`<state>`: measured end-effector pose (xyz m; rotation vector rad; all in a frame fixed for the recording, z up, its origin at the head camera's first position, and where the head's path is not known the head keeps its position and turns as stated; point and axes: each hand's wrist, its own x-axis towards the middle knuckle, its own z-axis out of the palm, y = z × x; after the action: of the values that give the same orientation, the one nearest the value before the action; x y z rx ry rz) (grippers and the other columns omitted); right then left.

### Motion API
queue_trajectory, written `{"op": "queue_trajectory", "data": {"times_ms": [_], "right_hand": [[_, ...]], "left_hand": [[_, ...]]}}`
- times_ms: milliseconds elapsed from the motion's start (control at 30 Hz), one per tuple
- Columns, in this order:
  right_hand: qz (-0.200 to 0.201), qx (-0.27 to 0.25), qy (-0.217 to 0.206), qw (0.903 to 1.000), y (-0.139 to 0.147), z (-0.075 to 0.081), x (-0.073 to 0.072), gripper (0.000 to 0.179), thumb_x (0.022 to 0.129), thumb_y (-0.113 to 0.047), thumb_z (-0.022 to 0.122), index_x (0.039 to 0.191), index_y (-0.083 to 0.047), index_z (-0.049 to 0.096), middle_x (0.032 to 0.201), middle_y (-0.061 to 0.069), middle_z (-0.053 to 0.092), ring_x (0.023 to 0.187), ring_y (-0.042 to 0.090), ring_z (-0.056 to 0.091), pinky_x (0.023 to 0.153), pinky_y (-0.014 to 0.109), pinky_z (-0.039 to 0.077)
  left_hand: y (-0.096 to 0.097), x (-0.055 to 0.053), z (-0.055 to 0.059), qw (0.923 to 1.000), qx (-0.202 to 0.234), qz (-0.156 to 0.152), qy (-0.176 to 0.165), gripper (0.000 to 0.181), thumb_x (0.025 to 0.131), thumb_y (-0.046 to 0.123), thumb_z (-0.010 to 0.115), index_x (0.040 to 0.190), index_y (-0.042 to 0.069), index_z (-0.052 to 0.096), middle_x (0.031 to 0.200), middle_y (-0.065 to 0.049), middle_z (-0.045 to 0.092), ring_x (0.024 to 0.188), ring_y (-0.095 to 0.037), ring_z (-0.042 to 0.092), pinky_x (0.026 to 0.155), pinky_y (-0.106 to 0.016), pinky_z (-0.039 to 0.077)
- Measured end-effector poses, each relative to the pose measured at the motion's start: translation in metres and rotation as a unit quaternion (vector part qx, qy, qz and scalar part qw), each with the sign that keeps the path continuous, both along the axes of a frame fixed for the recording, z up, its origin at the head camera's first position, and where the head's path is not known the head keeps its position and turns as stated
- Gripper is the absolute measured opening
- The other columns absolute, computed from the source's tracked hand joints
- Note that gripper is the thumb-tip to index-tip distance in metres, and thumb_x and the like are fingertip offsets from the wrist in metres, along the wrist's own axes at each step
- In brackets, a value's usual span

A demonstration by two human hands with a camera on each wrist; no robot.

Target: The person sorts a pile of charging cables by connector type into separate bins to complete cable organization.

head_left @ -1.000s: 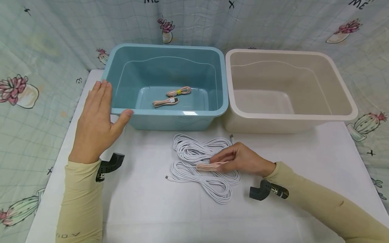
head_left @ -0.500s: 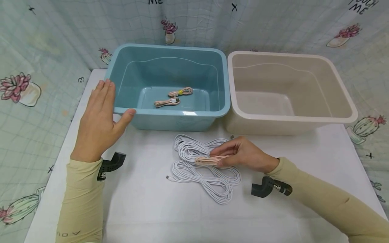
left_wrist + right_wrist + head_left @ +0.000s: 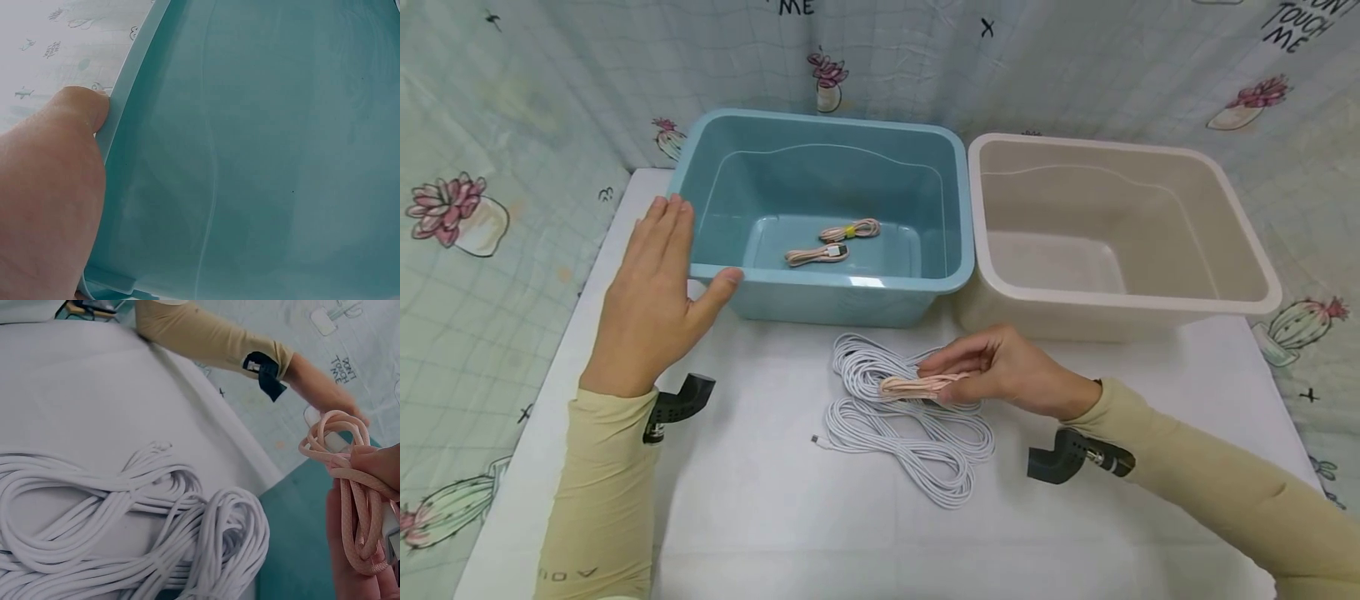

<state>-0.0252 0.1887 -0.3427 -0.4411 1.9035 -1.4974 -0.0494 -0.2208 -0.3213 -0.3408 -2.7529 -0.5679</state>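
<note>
Tabletop [image 3: 775, 525]; right hand [image 3: 1011, 375] pinches pink cable [image 3: 912, 387]; outstretched left hand [image 3: 647, 304] touches blue bin [image 3: 827, 302].

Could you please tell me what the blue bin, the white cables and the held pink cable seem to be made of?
Blue bin: probably moulded plastic, glossy, given the bright highlight on its rim.
White cables: likely a soft plastic or rubbery jacket, satin, since the strands look smooth.
Held pink cable: apparently braided fabric sleeve, matte, showing woven texture.

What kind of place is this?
Probably a makeshift indoor recording station: a white-covered table, cactus-print fabric hung behind and at both sides, and a black device worn at each wrist.
</note>
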Motion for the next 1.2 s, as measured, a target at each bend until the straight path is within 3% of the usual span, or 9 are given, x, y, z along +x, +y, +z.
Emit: {"op": "queue_trajectory", "data": {"times_ms": [433, 833, 1200], "right_hand": [[0.009, 0.019, 0.049, 0.9986, -0.010, 0.032, -0.007, 0.037, 0.082, -0.002, 0.084, 0.118, -0.001, 0.077, 0.108, 0.005, 0.082, 0.085, 0.011, 0.075, 0.066, 0.025, 0.063], [0.022, 0.009, 0.088, 0.9959, -0.014, 0.059, -0.012, 0.033, 0.084, 0.002, 0.081, 0.116, 0.002, 0.077, 0.105, 0.001, 0.082, 0.085, 0.013, 0.075, 0.076, 0.027, 0.065], [0.001, 0.008, 0.114, 0.9934, -0.015, 0.077, -0.022, 0.035, 0.082, 0.002, 0.084, 0.116, 0.002, 0.077, 0.108, -0.004, 0.081, 0.090, 0.014, 0.074, 0.078, 0.027, 0.064]], "left_hand": [[-0.001, 0.000, 0.001, 1.0000, 0.002, 0.001, -0.006, 0.088, 0.102, 0.055, 0.055, 0.163, -0.001, 0.025, 0.170, -0.022, 0.028, 0.163, -0.036, 0.019, 0.135, -0.050, 0.013], [-0.002, -0.001, 0.001, 1.0000, 0.005, -0.004, -0.005, 0.088, 0.102, 0.055, 0.056, 0.162, -0.002, 0.026, 0.169, -0.023, 0.029, 0.163, -0.036, 0.019, 0.135, -0.049, 0.013], [-0.003, 0.000, 0.003, 0.9999, 0.004, -0.006, -0.011, 0.088, 0.102, 0.054, 0.055, 0.162, -0.003, 0.025, 0.169, -0.023, 0.029, 0.163, -0.035, 0.018, 0.136, -0.048, 0.011]]}}
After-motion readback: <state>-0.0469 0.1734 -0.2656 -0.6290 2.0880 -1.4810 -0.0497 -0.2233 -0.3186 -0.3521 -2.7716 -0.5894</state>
